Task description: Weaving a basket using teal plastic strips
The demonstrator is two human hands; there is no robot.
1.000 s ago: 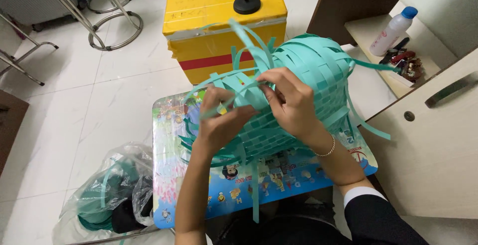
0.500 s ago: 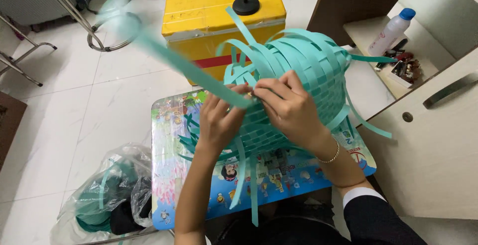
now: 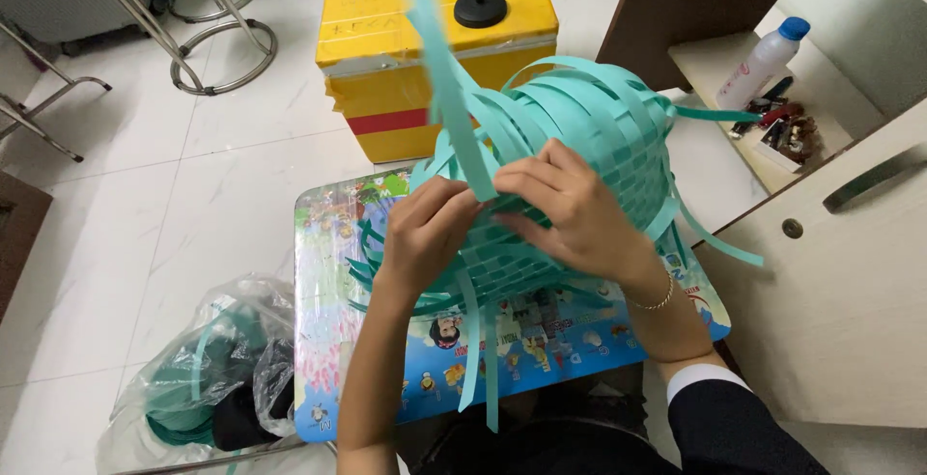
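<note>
Swung upright now, the flat teal strip (image 3: 439, 69) stays pinched in both hands' grip over the domed woven basket (image 3: 589, 137).

Both arms come up from the bottom of the view and meet near the middle. The left hand (image 3: 425, 229) is at the end of a bare forearm that rises almost straight; its fingers are bent and pressed together, with the fingertips pointing to the right. The right hand (image 3: 570, 209) lies a little higher, palm down, with fingers curled and the thumb close to the left fingertips. The right wrist carries a thin bracelet, and below it a white cuff and a dark sleeve show.
</note>
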